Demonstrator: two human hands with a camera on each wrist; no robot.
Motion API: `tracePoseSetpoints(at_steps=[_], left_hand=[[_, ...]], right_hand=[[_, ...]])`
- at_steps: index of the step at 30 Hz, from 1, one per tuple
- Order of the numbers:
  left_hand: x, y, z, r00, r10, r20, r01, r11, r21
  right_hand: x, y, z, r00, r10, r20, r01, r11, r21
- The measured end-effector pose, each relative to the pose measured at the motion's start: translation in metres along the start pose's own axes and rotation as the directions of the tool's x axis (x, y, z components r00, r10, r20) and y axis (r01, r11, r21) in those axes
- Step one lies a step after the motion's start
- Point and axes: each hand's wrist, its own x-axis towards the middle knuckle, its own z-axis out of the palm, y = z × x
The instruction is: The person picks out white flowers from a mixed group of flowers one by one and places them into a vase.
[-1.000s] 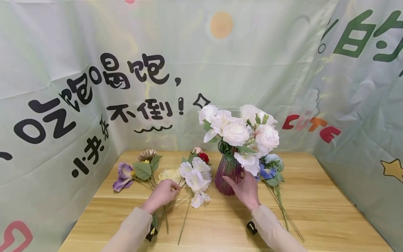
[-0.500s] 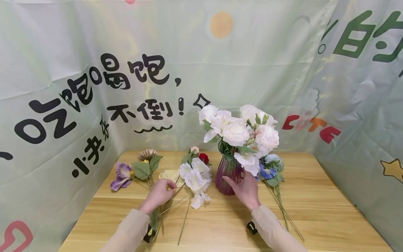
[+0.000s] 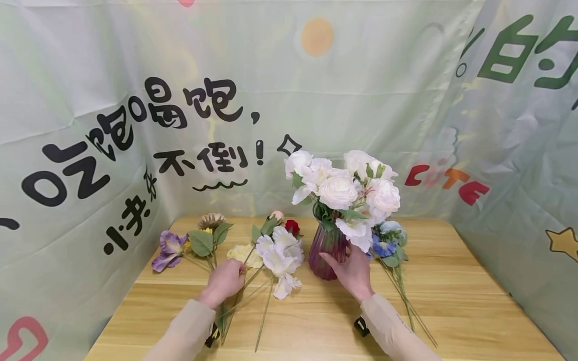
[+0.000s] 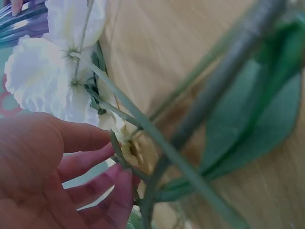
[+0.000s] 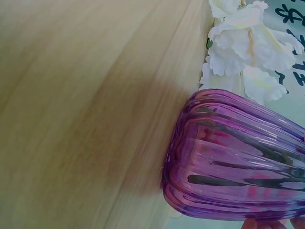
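In the head view my right hand (image 3: 354,273) holds a ribbed purple glass vase (image 3: 324,253) at its side, thumb across the front. The vase stands upright with white flowers (image 3: 340,188) and green leaves at its mouth. Dark stems show through the glass of the vase (image 5: 228,167) in the right wrist view. My left hand (image 3: 226,281) is among the loose flowers on the left. In the left wrist view, the left hand (image 4: 57,171) pinches a thin green flower stem (image 4: 123,160) between thumb and fingers. White petals (image 4: 35,71) lie beyond it.
Left of the vase lie a purple iris (image 3: 169,250), a brownish bloom (image 3: 211,220), a yellow flower (image 3: 244,254), white flowers (image 3: 280,253), a red rose (image 3: 292,227) and a pink rose (image 3: 277,216). Blue flowers (image 3: 384,245) lie right on the wooden table (image 3: 325,331).
My left hand has drawn back slightly left. The purple iris has slid left, and the pink rose and its leaves have shifted left too. The right hand and vase have stayed in place.
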Motion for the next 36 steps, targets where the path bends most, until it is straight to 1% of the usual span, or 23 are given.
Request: tracePoseSetpoints(at_steps=[5,9,11,13,14,16,18,20,24,27,29,33,36], left_hand=[[0.001,0.011,-0.001,0.999,0.022,-0.023,-0.022,1.000,0.000],[-0.002,0.023,-0.004,0.998,0.059,-0.015,-0.059,0.997,-0.051],[-0.004,0.028,-0.004,0.996,0.084,0.015,-0.082,0.992,-0.098],[-0.006,0.033,-0.003,0.992,0.112,0.063,-0.102,0.983,-0.153],[-0.008,0.036,-0.003,0.988,0.134,0.079,-0.119,0.978,-0.170],[-0.011,0.040,-0.001,0.981,0.155,0.116,-0.132,0.974,-0.185],[-0.013,0.044,0.000,0.975,0.172,0.141,-0.148,0.974,-0.169],[-0.015,0.046,0.001,0.970,0.190,0.152,-0.171,0.977,-0.131],[-0.016,0.047,0.006,0.962,0.214,0.173,-0.204,0.976,-0.073],[-0.014,0.046,0.009,0.960,0.227,0.163,-0.218,0.973,-0.069],[-0.013,0.046,0.010,0.961,0.227,0.155,-0.215,0.972,-0.092],[-0.011,0.045,0.010,0.965,0.232,0.123,-0.217,0.968,-0.126],[-0.010,0.044,0.010,0.966,0.237,0.098,-0.224,0.966,-0.130]], right_hand=[[0.000,0.000,0.000,1.000,-0.004,-0.004,0.004,1.000,0.008],[0.001,0.001,0.000,1.000,-0.005,-0.006,0.005,1.000,0.006],[0.001,0.002,0.001,1.000,-0.006,-0.007,0.006,1.000,0.007],[0.002,0.002,0.001,1.000,-0.011,-0.009,0.011,1.000,0.007],[0.002,0.002,0.001,1.000,-0.017,-0.012,0.017,1.000,0.006],[0.002,0.003,0.001,0.999,-0.030,-0.018,0.030,1.000,0.006],[0.002,0.003,0.001,0.999,-0.043,-0.024,0.043,0.999,0.006],[0.001,0.003,0.001,0.998,-0.050,-0.029,0.050,0.999,0.002],[0.001,0.003,0.002,0.998,-0.053,-0.030,0.053,0.999,-0.007],[0.001,0.003,0.002,0.998,-0.054,-0.029,0.054,0.999,-0.009],[0.001,0.002,0.002,0.998,-0.055,-0.030,0.055,0.998,-0.006],[0.002,0.003,0.003,0.997,-0.063,-0.038,0.062,0.998,-0.005],[0.002,0.004,0.002,0.997,-0.065,-0.042,0.065,0.998,-0.008]])
